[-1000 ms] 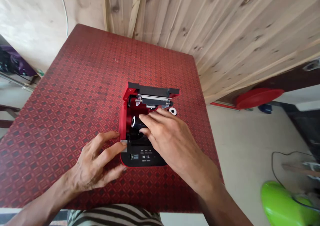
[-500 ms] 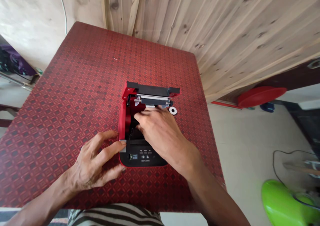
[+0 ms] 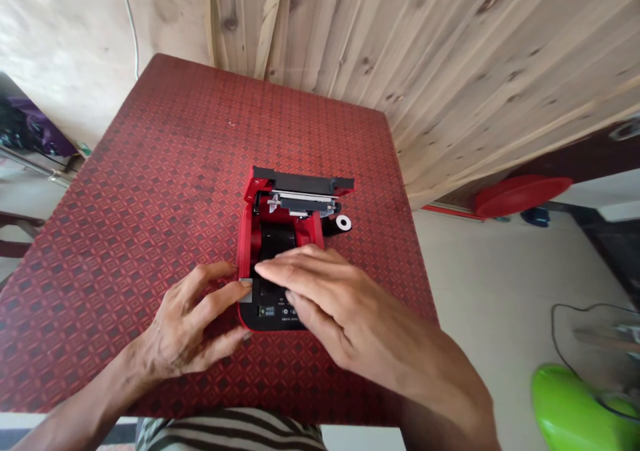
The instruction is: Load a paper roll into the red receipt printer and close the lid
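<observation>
A small red-and-black receipt printer point(image 3: 247, 238) sits on the table with its lid point(image 3: 300, 181) raised at the far side. Its roller shows under the lid, and a dark compartment point(image 3: 276, 238) lies open below. My left hand point(image 3: 187, 321) grips the printer's left front corner, a finger on the grey patch at the edge and the thumb low at the front. Over the front panel my right hand point(image 3: 330, 298) is stretched out flat, palm down, fingertips near the compartment's front edge; it hides the panel's right part. Nothing shows held in it.
A small black roll with a white ring end point(image 3: 343, 222) lies just right of the printer. The table point(image 3: 200, 138) has a red patterned cover and stands against a wooden wall point(image 3: 375, 38). A green plastic stool-like thing point(image 3: 565, 404) is on the floor at right.
My right hand has come out of the printer's compartment and moved toward me, over the front panel. The compartment's inside now shows. My left hand stays at the corner.
</observation>
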Demonstrator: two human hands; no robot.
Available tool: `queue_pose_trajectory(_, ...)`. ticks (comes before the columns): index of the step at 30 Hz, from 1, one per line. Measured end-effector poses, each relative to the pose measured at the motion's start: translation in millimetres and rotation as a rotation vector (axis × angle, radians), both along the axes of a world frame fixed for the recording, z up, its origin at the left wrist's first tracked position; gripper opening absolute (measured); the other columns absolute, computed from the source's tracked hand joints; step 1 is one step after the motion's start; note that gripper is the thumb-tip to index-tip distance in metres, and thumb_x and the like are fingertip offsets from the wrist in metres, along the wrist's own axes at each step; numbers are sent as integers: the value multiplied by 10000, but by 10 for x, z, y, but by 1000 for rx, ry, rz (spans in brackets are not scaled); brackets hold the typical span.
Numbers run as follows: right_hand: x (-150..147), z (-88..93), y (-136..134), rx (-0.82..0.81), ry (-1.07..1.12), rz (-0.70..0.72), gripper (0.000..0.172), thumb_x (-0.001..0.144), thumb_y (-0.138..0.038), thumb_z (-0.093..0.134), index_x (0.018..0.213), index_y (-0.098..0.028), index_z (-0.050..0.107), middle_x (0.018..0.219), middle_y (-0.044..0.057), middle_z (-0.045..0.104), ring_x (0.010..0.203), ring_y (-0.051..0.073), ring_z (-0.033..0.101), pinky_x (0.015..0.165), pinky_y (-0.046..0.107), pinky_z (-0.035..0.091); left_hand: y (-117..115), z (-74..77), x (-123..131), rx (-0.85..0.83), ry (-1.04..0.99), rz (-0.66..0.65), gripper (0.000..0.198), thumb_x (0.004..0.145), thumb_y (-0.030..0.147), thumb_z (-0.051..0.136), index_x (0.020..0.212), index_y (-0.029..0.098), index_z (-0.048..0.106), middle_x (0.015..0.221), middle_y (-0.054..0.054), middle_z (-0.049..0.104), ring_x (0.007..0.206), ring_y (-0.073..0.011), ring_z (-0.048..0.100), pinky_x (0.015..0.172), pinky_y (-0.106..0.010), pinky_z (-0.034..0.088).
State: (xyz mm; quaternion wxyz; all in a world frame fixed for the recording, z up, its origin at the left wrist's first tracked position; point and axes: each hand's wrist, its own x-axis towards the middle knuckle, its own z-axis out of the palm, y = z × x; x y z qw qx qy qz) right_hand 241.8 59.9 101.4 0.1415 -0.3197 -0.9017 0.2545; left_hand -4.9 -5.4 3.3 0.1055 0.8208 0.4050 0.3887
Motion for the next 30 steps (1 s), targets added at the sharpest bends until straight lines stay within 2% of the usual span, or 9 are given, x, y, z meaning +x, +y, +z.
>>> queue_pose_trajectory(3, 41, -41, -162, 6, 12, -66, 377, 1025, -121, 601, 1372, -258, 659, 1240, 65, 763, 1157, 247, 674, 1063, 492, 574, 12, 113, -36, -42, -50, -13, 464, 1033, 454, 609, 1398, 171, 568, 1203, -142, 675, 1073, -224, 709, 862, -329, 650)
queue_pose_trajectory(6, 35, -144, -261, 79, 70, -132, 371, 1001, -18, 574, 1284, -225, 694, 1126, 68, 750, 1049, 230, 649, 983, 438, 597, 127, 335, -76, -36, -44, -28, 498, 1037, 472, 598, 1440, 183, 541, 1209, -140, 686, 1098, -242, 704, 897, -369, 644)
queue_pose_trajectory(10, 21, -252, -333, 224, 151, -190, 276, 1000, -20, 592, 1189, -167, 730, 1096, 82, 762, 1010, 224, 647, 927, 397, 599, 501, 664, -29, 77, 64, -4, 516, 1027, 491, 619, 1451, 208, 541, 1297, -114, 666, 1196, -255, 659, 1016, -414, 609)
queue_pose_trajectory(13, 26, -283, -375, 314, 135, -272, 225, 998, -42, 614, 1130, -151, 761, 1072, 104, 762, 965, 224, 652, 871, 388, 596, 837, 777, 86, 100, 68, 36, 532, 1048, 472, 594, 1486, 183, 505, 1395, -107, 621, 1297, -255, 594, 1138, -452, 539)
queue_pose_trajectory(16, 38, -299, -418, 365, 143, -316, 208, 983, -51, 647, 1097, -159, 783, 1023, 102, 754, 913, 213, 645, 828, 366, 587, 1064, 751, 188, 26, 76, 50, 601, 1083, 534, 486, 1525, 128, 462, 1471, -134, 587, 1383, -274, 540, 1187, -474, 492)
queue_pose_trajectory(19, 44, -329, -461, 407, 185, -325, 211, 971, -42, 663, 1094, -155, 792, 969, 88, 754, 859, 198, 628, 779, 344, 573, 1099, 683, 212, -52, 25, 16, 656, 1074, 573, 480, 1541, 115, 441, 1409, -157, 641, 1284, -270, 627, 1114, -464, 541)
queue_pose_trajectory(24, 12, -392, -512, 466, 252, -308, 187, 996, -65, 646, 1118, -120, 777, 876, 64, 744, 787, 178, 600, 712, 324, 550, 839, 621, 139, -81, 41, -77, 632, 1060, 623, 466, 1507, 179, 507, 1342, -123, 693, 1203, -268, 682, 1045, -433, 550)
queue_pose_trajectory(30, -30, -412, -530, 501, 254, -301, 166, 1032, -90, 611, 1107, -89, 760, 849, 53, 740, 776, 170, 633, 741, 322, 563, 535, 423, 91, 52, 192, -175, 754, 1003, 755, 444, 1443, 155, 570, 1450, -194, 603, 1366, -342, 595, 1150, -513, 479)
